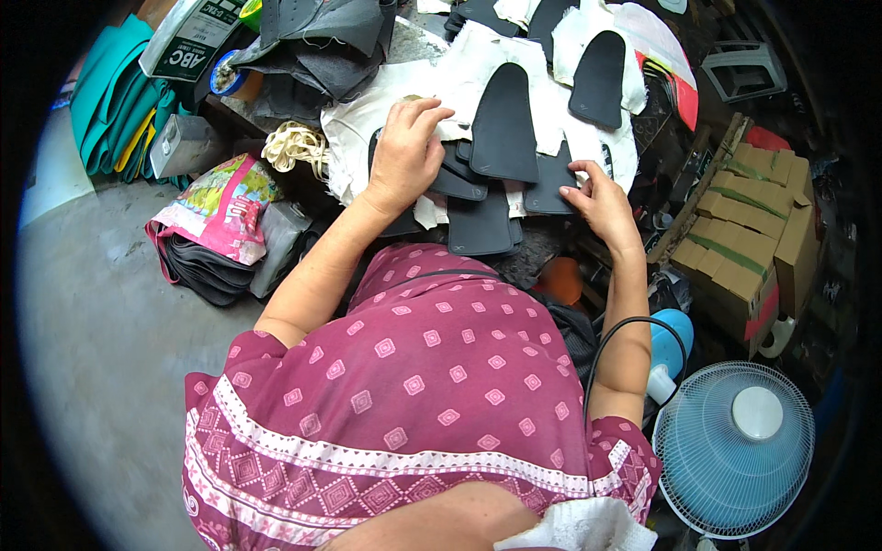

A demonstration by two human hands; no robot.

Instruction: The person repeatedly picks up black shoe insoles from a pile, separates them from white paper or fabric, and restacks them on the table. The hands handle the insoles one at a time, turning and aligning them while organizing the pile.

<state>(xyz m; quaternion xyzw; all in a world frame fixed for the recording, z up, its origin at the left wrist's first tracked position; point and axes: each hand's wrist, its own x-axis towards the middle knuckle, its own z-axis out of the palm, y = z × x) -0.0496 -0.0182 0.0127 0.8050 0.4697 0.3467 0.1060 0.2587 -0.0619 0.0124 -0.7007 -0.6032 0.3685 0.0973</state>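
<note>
Several black insole-shaped pieces lie overlapping on white cloth [354, 115] in front of me. The topmost long black insole [503, 124] rests with its narrow end pointing away. My left hand [404, 156] hovers over the left side of the pile, its fingers loosely bent and apart, with nothing visible in them. Below it a black insole [457, 185] sticks out from the pile. My right hand [599, 204] has its thumb and forefinger at the right edge of another black insole [553, 186], which is partly covered by cloth. One more insole [597, 81] lies farther right.
Dark grey fabric [317, 46] and a bundle of cream cord [296, 147] sit at the left. A pink bag [225, 207] stands on the floor there. To the right are tied cardboard stacks [735, 220] and a blue caged fan [735, 450].
</note>
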